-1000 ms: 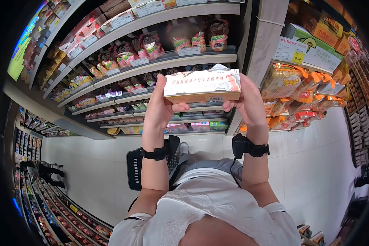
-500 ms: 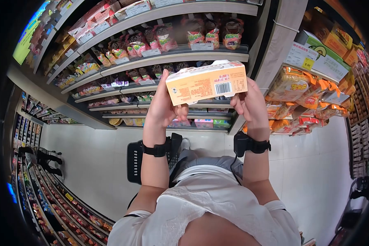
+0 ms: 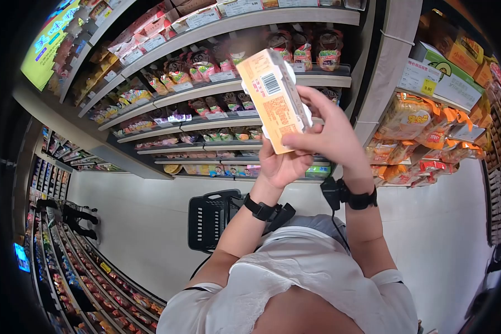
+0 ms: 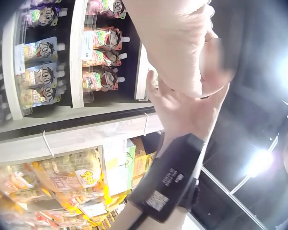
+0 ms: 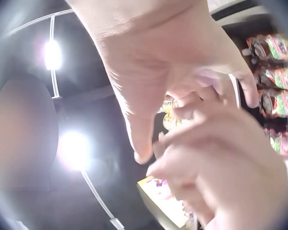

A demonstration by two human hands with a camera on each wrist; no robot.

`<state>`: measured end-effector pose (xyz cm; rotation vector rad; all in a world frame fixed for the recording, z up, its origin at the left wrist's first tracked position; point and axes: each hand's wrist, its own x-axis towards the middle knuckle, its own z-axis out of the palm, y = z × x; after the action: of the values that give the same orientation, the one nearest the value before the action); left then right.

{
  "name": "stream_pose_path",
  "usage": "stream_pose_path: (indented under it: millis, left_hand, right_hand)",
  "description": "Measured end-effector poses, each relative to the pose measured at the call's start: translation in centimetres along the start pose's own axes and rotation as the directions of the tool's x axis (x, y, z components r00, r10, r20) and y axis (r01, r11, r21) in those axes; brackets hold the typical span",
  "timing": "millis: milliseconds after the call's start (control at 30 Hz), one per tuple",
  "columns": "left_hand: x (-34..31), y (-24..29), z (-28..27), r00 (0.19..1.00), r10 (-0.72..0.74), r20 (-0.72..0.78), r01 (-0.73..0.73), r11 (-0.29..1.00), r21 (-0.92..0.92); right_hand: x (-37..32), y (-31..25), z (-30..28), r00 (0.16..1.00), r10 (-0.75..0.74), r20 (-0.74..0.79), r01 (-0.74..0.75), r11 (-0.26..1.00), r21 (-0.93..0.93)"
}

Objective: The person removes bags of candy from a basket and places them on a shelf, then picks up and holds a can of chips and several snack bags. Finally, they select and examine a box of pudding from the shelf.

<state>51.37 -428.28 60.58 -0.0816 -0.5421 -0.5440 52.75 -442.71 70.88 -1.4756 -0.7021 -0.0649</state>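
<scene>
An orange-and-white carton (image 3: pixel 270 100) with a barcode and small print stands on its narrow end, leaning left, in front of the shelves. My right hand (image 3: pixel 337 136) grips its lower right side, thumb across the printed face and other fingers reaching round the far side. Below it, my left hand (image 3: pixel 284 170) holds the bottom end, thumb by the lower left corner and fingers curled under the right. In the left wrist view the left hand (image 4: pixel 175 43) overlaps the right hand (image 4: pixel 189 112). The right wrist view shows both hands close together, the left slightly blurred.
Shelves ahead carry several rows of spouted pouches (image 3: pixel 200 67) with price labels. Orange-wrapped bread packs (image 3: pixel 398 117) fill the rack at right, past a wooden upright (image 3: pixel 381 72). A black shopping basket (image 3: pixel 197 225) is low at left. Another person (image 3: pixel 75 217) is at far left.
The carton has turned from lying level between both hands to standing on end, its barcode face now towards me. My left hand has moved right, under it, and the right hand has swung over it.
</scene>
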Motion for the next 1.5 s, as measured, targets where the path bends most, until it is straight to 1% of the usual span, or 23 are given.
stream_pose_path:
  millis: [33, 100, 133, 167, 233, 267, 333, 367, 433, 467, 500, 567, 600, 667, 767, 900, 1200, 1267, 1300, 1333, 1367, 1433, 1500]
  left_hand:
    - [-0.2, 0.2, 0.4, 1.000, 0.001, -0.002, -0.001, 1.000, 0.004]
    - [-0.6, 1.2, 1.5, 0.984, -0.015, -0.177, 0.093, 0.893, 0.440]
    - [-0.6, 1.9, 1.7, 0.953, 0.071, -0.295, 0.110, 0.826, 0.552]
    - [-0.6, 2.8, 2.3, 0.953, 0.062, -0.298, 0.118, 0.828, 0.549]
    - [-0.4, 4.3, 4.1, 0.964, 0.161, -0.212, 0.074, 0.601, 0.796]
    - [-0.4, 4.7, 5.0, 0.964, 0.158, -0.215, 0.078, 0.603, 0.794]
    - [-0.1, 5.2, 7.0, 0.948, 0.276, -0.156, -0.016, 0.533, 0.846]
    - [-0.1, 5.2, 7.5, 0.948, 0.274, -0.160, -0.013, 0.538, 0.843]
    - [0.0, 5.2, 8.3, 0.916, 0.357, -0.182, 0.025, 0.402, 0.915]
    - [0.1, 5.2, 8.5, 0.885, 0.405, -0.232, 0.090, 0.340, 0.936]
    - [0.0, 5.3, 8.2, 0.885, 0.404, -0.234, 0.091, 0.342, 0.935]
    - [-0.3, 5.7, 7.3, 0.895, 0.422, -0.145, 0.026, 0.277, 0.961]
    - [-0.1, 5.6, 7.3, 0.898, 0.419, -0.133, -0.011, 0.323, 0.946]
    - [-0.2, 5.7, 6.9, 0.895, 0.427, -0.129, -0.029, 0.344, 0.938]
    - [-0.4, 6.4, 6.3, 0.891, 0.441, -0.111, -0.058, 0.352, 0.934]
    - [-0.6, 6.6, 6.3, 0.884, 0.452, -0.117, -0.049, 0.338, 0.940]
    - [0.6, 5.7, 7.4, 0.904, 0.426, -0.038, -0.115, 0.325, 0.939]
    - [1.1, 5.5, 7.9, 0.900, 0.435, -0.042, -0.095, 0.290, 0.952]
    - [1.2, 5.5, 8.0, 0.897, 0.440, -0.051, -0.071, 0.257, 0.964]
    - [0.7, 5.9, 7.8, 0.893, 0.430, -0.132, 0.022, 0.250, 0.968]
    - [0.4, 6.1, 7.6, 0.892, 0.433, -0.128, 0.019, 0.249, 0.968]
    - [-0.2, 6.1, 7.3, 0.915, 0.355, -0.192, 0.044, 0.384, 0.922]
    - [0.3, 5.6, 7.5, 0.888, 0.419, -0.191, 0.022, 0.374, 0.927]
  right_hand:
    - [-0.1, 1.4, 0.6, 1.000, -0.003, -0.022, 0.004, 0.999, 0.047]
    - [-0.1, 1.2, 0.0, 0.999, 0.036, -0.001, -0.036, 0.991, 0.128]
    - [0.0, 0.7, -0.6, 0.999, 0.036, -0.010, -0.034, 0.991, 0.128]
    - [0.1, 0.0, -1.4, 0.998, 0.055, -0.005, -0.054, 0.996, 0.071]
    - [0.0, -0.5, -2.7, 0.997, 0.081, -0.003, -0.081, 0.997, 0.013]
    - [0.1, -0.5, -3.3, 0.999, 0.033, 0.017, -0.033, 0.999, -0.039]
    - [0.4, -0.6, -3.9, 0.995, -0.070, 0.076, 0.080, 0.986, -0.145]
    - [0.3, -0.9, -4.0, 0.995, -0.064, 0.072, 0.074, 0.986, -0.147]
    - [0.2, -1.7, -4.1, 0.996, -0.046, 0.082, 0.063, 0.971, -0.231]
    - [0.1, -2.1, -4.0, 0.996, -0.016, 0.089, 0.035, 0.976, -0.217]
    - [0.1, -2.0, -3.9, 0.996, -0.014, 0.088, 0.033, 0.975, -0.218]
    - [0.1, -1.6, -3.7, 0.993, -0.108, 0.044, 0.113, 0.984, -0.134]
    - [0.1, -1.6, -3.6, 0.993, -0.107, 0.042, 0.112, 0.984, -0.136]
    - [-0.1, -1.5, -3.4, 0.985, -0.162, -0.060, 0.155, 0.982, -0.112]
    - [-0.2, -0.5, -3.9, 0.974, -0.214, -0.070, 0.194, 0.957, -0.217]
    - [-0.5, 0.1, -4.3, 0.992, -0.115, -0.051, 0.105, 0.980, -0.171]
    - [-0.2, 0.6, -4.2, 0.979, -0.197, -0.052, 0.179, 0.954, -0.242]
    - [-0.2, 0.9, -4.3, 0.887, -0.461, 0.004, 0.415, 0.794, -0.444]
    - [-0.1, 1.2, -4.3, 0.886, -0.463, 0.010, 0.418, 0.792, -0.444]
    - [-0.1, 1.6, -4.2, 0.829, -0.559, 0.023, 0.493, 0.711, -0.501]
    - [-0.1, 1.7, -4.1, 0.762, -0.646, 0.042, 0.556, 0.620, -0.554]
    - [-0.4, 1.8, -4.0, 0.764, -0.644, 0.039, 0.552, 0.621, -0.557]
    - [-0.6, 2.6, -4.1, 0.742, -0.670, 0.023, 0.569, 0.611, -0.550]
